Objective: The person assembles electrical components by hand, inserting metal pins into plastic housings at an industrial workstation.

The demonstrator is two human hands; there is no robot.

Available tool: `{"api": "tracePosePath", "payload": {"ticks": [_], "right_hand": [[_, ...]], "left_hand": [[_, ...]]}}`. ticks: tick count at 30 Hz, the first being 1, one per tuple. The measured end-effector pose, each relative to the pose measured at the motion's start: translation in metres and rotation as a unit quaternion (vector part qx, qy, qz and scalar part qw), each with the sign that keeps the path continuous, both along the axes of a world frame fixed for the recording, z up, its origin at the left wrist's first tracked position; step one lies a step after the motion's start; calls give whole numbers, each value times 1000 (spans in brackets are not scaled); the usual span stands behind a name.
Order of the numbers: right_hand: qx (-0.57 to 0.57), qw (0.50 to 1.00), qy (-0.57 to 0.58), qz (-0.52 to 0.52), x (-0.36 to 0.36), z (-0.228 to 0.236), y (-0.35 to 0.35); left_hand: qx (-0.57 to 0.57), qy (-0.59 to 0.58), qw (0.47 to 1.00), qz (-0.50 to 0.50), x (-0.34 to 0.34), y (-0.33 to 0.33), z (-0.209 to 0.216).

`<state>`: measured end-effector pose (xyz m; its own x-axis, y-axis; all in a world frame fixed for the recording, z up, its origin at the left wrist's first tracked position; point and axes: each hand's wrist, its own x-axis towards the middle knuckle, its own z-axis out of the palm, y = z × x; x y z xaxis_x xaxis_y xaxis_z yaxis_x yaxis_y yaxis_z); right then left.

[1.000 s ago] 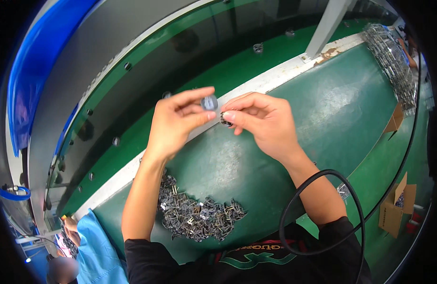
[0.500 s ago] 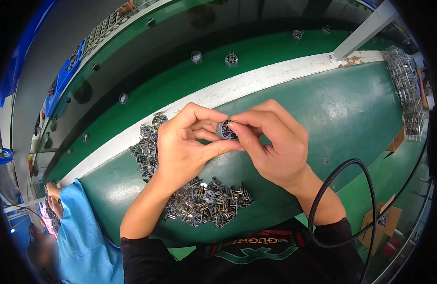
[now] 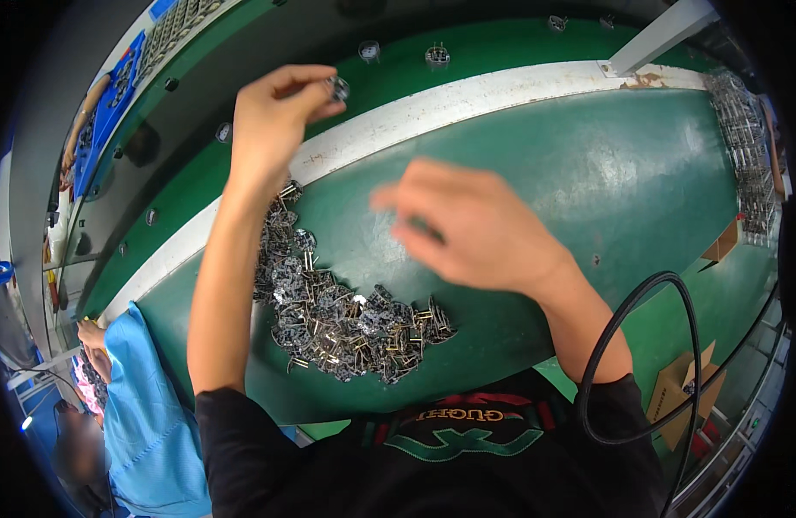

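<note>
A small, round, dark grey part (image 3: pixel 338 88) is pinched in the left hand (image 3: pixel 281 112), near the long white rail (image 3: pixel 467 97). The blurry right hand (image 3: pixel 471 224), finger and thumb apart, is over the flat green desk (image 3: pixel 605 186). Black parts with shiny pins (image 3: pixel 363 328) lie piled there.

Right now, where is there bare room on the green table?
The widest patch of green table lies right of the right hand, bordered by the white rail and, at far right, the heaped metal parts. A smaller one lies left of that hand, between the rail and the pile of parts. The pile itself, beside the left forearm, is crowded.
</note>
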<state>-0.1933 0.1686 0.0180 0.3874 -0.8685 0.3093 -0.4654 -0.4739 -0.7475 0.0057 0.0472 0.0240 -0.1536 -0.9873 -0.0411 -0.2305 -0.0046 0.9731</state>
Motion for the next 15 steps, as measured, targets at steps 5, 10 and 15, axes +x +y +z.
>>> {"api": "tracePosePath", "payload": {"ticks": [5,10,15], "right_hand": [[94,967,117,206,27,-9,20],[120,975,39,182,24,-26,16],[85,988,-54,114,-1,-16,-1]], "left_hand": [[-112,-263,957,41,24,-91,-31],[-121,-335,932,71,13,-101,-37],[-296,-332,895,36,-20,-95,-31]]}}
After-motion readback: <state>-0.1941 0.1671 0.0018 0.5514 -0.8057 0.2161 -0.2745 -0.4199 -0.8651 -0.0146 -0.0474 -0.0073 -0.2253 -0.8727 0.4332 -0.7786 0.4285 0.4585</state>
